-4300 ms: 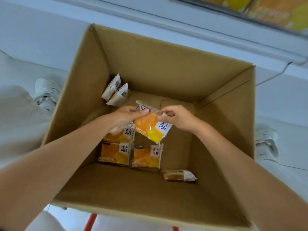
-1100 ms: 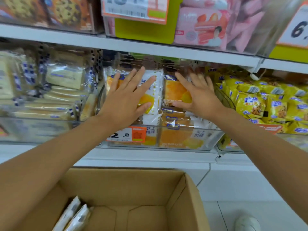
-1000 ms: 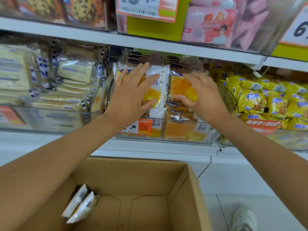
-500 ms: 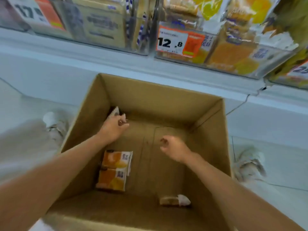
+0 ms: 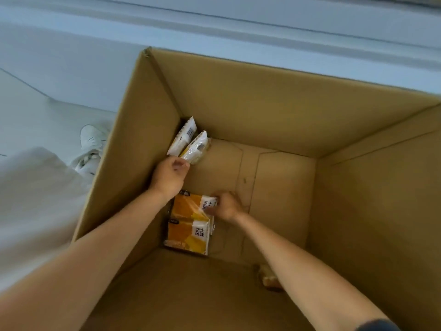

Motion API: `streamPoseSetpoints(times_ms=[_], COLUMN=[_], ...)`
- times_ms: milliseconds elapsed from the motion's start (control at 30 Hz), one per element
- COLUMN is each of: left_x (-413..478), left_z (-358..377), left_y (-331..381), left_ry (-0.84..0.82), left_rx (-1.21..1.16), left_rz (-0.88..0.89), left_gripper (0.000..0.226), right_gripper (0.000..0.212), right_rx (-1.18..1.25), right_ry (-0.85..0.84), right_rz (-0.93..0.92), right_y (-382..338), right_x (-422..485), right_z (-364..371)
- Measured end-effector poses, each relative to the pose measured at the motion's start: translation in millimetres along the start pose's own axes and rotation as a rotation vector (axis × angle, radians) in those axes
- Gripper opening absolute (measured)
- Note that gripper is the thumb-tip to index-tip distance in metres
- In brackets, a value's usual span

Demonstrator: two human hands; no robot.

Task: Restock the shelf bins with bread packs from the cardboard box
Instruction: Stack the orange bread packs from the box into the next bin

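I look down into the open cardboard box (image 5: 262,111). Two white bread packs (image 5: 188,142) lean in its far left corner. My left hand (image 5: 170,176) is just below them, its curled fingers and thumb pinching the lower end of the nearer white pack. Two orange bread packs lie flat on the box floor by the left wall, an upper orange pack (image 5: 191,207) and a lower orange pack (image 5: 188,235). My right hand (image 5: 225,206) pinches the right edge of the upper one. One more bread pack (image 5: 268,279) lies near the front, half hidden by my right forearm.
The box walls rise high around both hands. A white shoe (image 5: 91,144) and a light trouser leg (image 5: 35,199) are on the pale floor left of the box. The white shelf base (image 5: 238,27) runs along the top.
Both hands left the shelf bin and dropped into the box. In the last half second my right hand moved left onto the upper orange pack; my left stayed by the white packs.
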State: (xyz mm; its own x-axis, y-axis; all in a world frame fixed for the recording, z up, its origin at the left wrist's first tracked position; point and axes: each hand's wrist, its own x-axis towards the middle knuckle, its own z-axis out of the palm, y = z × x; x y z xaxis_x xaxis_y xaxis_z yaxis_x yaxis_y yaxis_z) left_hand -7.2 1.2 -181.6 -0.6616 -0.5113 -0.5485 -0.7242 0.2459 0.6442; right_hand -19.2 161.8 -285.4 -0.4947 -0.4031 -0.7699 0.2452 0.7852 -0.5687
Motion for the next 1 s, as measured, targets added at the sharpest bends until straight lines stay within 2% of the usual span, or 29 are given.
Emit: streamPoseSetpoints(times_ms=[33, 133, 233, 333, 433, 467, 533, 567, 633, 667, 700, 767, 800, 933, 1000], left_x=[0.0, -2.3, -5.9, -11.7, -19.6, -22.1, -26.8, -28.7, -29.0, -28.9, -29.2, -28.8, -27.9, -25.4, -23.9], left_z=[-0.7, -1.3, -0.7, -1.0, -4.2, -6.6, -11.1, -11.0, -8.4, -7.8, -7.3, -8.0, -8.7, -7.9, -6.8], left_y=[1.0, 5.7, 9.2, 13.4, 22.2, 25.7, 31.5, 31.6, 26.1, 21.6, 16.5, 4.6, -0.1, -9.1, -11.5], left_ry=[-0.001, -0.026, -0.060, -0.172, -0.382, -0.483, -0.634, -0.640, -0.485, -0.361, -0.261, -0.135, -0.104, -0.069, -0.058], left_rx=[-0.001, 0.002, -0.038, -0.065, -0.143, -0.210, -0.321, -0.318, -0.236, -0.207, -0.195, -0.216, -0.232, -0.232, -0.251], left_rz=[-0.005, -0.015, -0.017, -0.043, -0.133, -0.189, -0.294, -0.315, -0.256, -0.191, -0.127, -0.063, -0.063, -0.047, -0.048], left_gripper=[0.020, 0.022, 0.027, 0.051, 0.098, 0.105, 0.101, 0.091, 0.060, 0.046, 0.037, 0.031, 0.031, 0.031, 0.030], right_gripper=[0.013, 0.025, 0.028, 0.027, 0.023, 0.022, 0.018, 0.020, 0.057, 0.075, 0.084, 0.084, 0.084, 0.088, 0.076], right_rx=[-0.045, 0.149, 0.322, 0.371, 0.529, 0.588, 0.719, 0.806, 0.936, 0.880, 0.731, 0.419, 0.346, 0.366, 0.254], right_ry=[0.008, 0.026, 0.136, 0.158, -0.001, -0.075, -0.154, -0.158, -0.121, -0.087, -0.063, -0.092, -0.131, -0.226, -0.231], right_rz=[-0.017, -0.067, -0.145, -0.204, -0.221, -0.214, -0.210, -0.191, -0.112, -0.056, -0.002, 0.062, 0.068, 0.115, 0.139], right_y=[-0.1, 1.8, -4.8, -14.0, -22.9, -25.1, -27.0, -23.9, -11.2, -1.7, 6.3, 17.8, 20.2, 15.7, 18.9], right_x=[-2.3, -11.9, -38.9, -70.9, -95.8, -100.7, -107.1, -107.6, -103.3, -98.1, -92.0, -78.4, -70.3, -44.4, -33.8], right_z=[1.5, -11.5, -55.5, -101.1, -125.5, -127.9, -126.3, -123.8, -112.1, -101.6, -88.6, -58.7, -42.8, 9.7, 30.5])
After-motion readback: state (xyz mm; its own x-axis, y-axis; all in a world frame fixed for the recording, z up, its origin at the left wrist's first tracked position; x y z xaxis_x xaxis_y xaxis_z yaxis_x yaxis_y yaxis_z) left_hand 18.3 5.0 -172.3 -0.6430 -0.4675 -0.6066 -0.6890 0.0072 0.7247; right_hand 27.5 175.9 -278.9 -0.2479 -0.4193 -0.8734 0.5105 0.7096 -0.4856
